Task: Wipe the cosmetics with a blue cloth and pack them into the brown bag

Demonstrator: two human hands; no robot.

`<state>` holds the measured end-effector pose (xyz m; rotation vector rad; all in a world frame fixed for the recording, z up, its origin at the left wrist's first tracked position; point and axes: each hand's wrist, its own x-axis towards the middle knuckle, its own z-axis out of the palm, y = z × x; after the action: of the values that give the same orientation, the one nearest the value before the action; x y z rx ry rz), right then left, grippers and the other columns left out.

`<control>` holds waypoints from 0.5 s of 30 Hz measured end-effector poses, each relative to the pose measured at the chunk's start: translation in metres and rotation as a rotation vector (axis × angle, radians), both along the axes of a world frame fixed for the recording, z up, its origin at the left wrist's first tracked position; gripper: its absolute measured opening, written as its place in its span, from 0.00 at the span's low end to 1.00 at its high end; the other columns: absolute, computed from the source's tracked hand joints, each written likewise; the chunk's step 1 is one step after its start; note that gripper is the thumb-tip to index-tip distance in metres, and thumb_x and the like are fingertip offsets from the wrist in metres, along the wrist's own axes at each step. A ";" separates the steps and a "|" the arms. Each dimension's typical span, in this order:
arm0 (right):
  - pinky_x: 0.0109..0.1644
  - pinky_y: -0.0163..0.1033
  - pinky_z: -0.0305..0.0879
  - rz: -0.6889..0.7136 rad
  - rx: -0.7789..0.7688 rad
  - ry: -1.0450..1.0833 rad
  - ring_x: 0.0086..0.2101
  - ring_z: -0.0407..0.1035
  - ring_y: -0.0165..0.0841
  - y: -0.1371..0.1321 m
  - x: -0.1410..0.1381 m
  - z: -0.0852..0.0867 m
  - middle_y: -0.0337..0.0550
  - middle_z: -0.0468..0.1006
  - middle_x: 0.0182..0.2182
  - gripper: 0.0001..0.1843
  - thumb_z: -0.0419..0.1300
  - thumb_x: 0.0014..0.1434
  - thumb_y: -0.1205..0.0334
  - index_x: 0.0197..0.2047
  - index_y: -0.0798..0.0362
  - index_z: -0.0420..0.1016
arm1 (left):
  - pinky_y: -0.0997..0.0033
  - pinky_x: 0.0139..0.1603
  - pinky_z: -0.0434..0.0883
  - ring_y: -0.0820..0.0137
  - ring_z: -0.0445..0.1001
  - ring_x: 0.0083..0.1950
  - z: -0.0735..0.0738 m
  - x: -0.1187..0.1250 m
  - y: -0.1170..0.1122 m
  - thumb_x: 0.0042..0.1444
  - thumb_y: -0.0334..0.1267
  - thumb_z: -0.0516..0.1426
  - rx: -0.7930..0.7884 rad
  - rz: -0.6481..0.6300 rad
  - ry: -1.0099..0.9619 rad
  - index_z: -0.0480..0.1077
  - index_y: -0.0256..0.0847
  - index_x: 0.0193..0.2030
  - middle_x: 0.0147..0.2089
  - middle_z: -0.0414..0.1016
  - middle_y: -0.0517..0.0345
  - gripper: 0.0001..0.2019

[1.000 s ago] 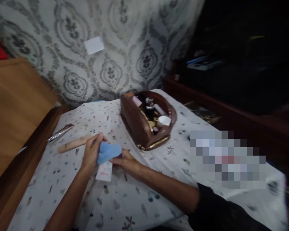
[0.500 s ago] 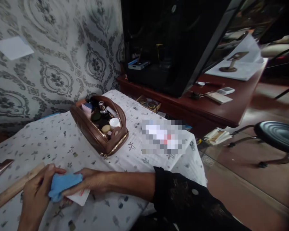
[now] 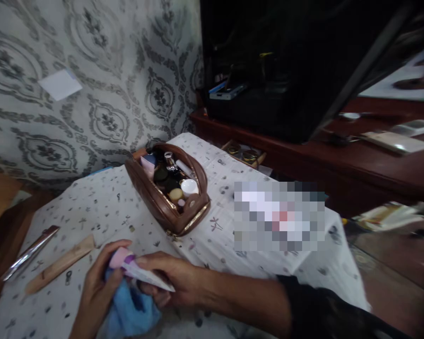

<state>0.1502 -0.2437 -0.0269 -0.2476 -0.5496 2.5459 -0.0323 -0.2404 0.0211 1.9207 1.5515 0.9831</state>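
In my right hand (image 3: pixel 175 278) is a white and purple squeeze tube (image 3: pixel 146 274), its flat end pointing right. The tube's pink cap (image 3: pixel 118 258) sits between the thumb and fingers of my left hand (image 3: pixel 95 287). A crumpled blue cloth (image 3: pixel 132 310) hangs below, also in the left hand; part of it is hidden behind the fingers. To the left, a beige tube (image 3: pixel 60 266) and a shiny silver-and-brown tube (image 3: pixel 30 254) lie on the tablecloth. Beyond my hands stands an open brown cosmetic bag (image 3: pixel 146 207) filled with jars and bottles, including a white jar (image 3: pixel 190 187).
A patterned white tablecloth (image 3: pixel 215 259) covers the table, beside a papered wall. A pixelated patch (image 3: pixel 279 216) hides something on the right. A large black screen (image 3: pixel 268 70) stands on a dark red cabinet (image 3: pixel 304 165) behind.
The view has swung left and closer. The tube has turned so its pink cap shows in my left hand, and the blue cloth has dropped below it.
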 end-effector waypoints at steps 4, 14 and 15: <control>0.22 0.30 0.56 -0.211 0.136 -0.139 0.19 0.64 0.24 -0.013 0.024 0.001 0.39 0.74 0.23 0.32 0.65 0.48 0.33 0.34 0.58 0.71 | 0.74 0.26 0.68 0.70 0.70 0.27 0.002 0.033 -0.007 0.55 0.58 0.58 -0.008 -0.102 -0.047 0.72 0.42 0.39 0.27 0.72 0.61 0.19; 0.33 0.33 0.56 -0.406 0.583 -0.502 0.28 0.57 0.27 -0.027 0.067 -0.009 0.36 0.64 0.27 0.30 0.61 0.53 0.32 0.35 0.54 0.70 | 0.66 0.39 0.75 0.63 0.77 0.40 -0.019 0.058 0.002 0.64 0.53 0.51 0.300 -0.173 0.129 0.77 0.46 0.41 0.38 0.79 0.52 0.18; 0.34 0.34 0.57 -0.433 0.637 -0.537 0.29 0.59 0.28 -0.026 0.067 -0.015 0.37 0.65 0.27 0.30 0.59 0.55 0.31 0.34 0.54 0.71 | 0.65 0.36 0.74 0.63 0.76 0.37 -0.019 0.064 0.004 0.65 0.54 0.49 0.287 -0.213 0.109 0.77 0.46 0.38 0.35 0.78 0.52 0.20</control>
<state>0.2167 -0.2702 -0.0423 -0.7257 -1.3074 1.7625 0.0319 -0.2368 0.0020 2.3169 1.2818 1.0678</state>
